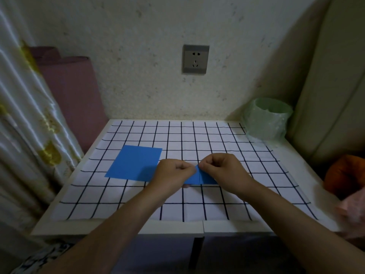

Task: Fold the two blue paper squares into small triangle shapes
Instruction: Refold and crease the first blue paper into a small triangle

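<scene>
Paper in blue, already folded down to a small piece (199,178), sits at the middle of the table directly before the person, caught between both hands. The left hand (173,172) and the right hand (223,169) have their fingers curled in, and each pinches the piece near its upper point, where the fingertips almost meet. Its long axis runs left to right along the near edge, and a faint crease crosses it at the middle. Whether that edge rests on the cloth or is lifted just clear cannot be told.

The second blue square (134,163) lies flat and unfolded, to the left of the hands and a little farther from the person. Its near right corner is hidden behind the left hand, so the left hand is plainly the nearer one to reach it, while the right would have to cross over.

Both sheets look thin, matte and crisp-edged — likely to take a sharp crease but slide easily on the smooth white cloth with its dark grid (197,139). That cloth covers a white table (118,231). A pale green container in crinkled film (266,119) stands at the far right corner, well apart from the work.
</scene>
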The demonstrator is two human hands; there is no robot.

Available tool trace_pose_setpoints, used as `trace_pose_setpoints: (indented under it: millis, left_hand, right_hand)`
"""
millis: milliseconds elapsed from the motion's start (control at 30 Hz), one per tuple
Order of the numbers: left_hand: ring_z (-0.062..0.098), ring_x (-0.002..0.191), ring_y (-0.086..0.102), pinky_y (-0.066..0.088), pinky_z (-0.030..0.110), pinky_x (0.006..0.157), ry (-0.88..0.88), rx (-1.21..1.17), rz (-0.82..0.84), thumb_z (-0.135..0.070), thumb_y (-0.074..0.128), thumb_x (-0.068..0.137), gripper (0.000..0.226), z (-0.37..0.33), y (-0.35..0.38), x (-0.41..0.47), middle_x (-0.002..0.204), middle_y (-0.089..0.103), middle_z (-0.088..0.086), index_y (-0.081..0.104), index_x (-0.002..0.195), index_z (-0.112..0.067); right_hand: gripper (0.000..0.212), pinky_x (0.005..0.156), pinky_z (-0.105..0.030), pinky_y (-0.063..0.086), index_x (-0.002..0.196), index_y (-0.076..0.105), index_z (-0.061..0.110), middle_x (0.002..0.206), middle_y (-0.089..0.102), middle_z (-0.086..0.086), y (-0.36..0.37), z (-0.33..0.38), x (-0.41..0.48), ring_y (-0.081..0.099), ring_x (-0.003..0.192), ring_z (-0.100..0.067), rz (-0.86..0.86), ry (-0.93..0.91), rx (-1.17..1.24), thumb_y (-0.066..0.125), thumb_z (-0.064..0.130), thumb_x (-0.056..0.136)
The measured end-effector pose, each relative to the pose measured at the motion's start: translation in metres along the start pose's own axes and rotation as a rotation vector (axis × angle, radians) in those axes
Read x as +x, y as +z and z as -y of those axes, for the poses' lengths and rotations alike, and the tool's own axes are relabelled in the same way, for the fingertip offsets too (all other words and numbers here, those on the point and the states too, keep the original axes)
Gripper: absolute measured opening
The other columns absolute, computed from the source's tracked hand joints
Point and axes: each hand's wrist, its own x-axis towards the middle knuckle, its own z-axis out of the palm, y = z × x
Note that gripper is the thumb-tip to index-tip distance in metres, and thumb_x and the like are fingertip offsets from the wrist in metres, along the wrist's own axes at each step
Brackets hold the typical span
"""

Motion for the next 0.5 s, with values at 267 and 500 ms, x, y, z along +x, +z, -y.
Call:
trace_pose_setpoints:
  millis: [267, 500]
  left_hand:
    - [-0.006, 0.069, 0.065, 0.049, 0.009, 0.056, 0.057, 0.148, 0.064, -0.026, 0.072, 0.082, 0.019, -0.003, -0.011, 0.001, 0.072, 0.073, -0.018, 0.076, 0.068, -0.038]
    - [0.019, 0.073, 0.074, 0.054, 0.019, 0.059, -0.082, 0.01, 0.139, -0.008, 0.064, 0.088, 0.012, 0.003, -0.025, -0.002, 0.077, 0.077, 0.007, 0.075, 0.082, -0.007]
  right_hand:
    - [0.016, 0.059, -0.012, 0.05, 0.076, 0.075, 0.018, 0.075, 0.072, 0.004, -0.008, 0.006, -0.001, 0.062, 0.066, -0.002, 0.098, 0.016, 0.038, 0.068, 0.022, 0.089]
    - [0.015, 0.055, -0.017, 0.052, 0.072, 0.076, 0.009, 0.078, 0.074, 0.003, -0.01, 0.003, 0.001, 0.058, 0.054, -0.001, -0.037, 0.055, 0.153, 0.069, 0.009, 0.085]
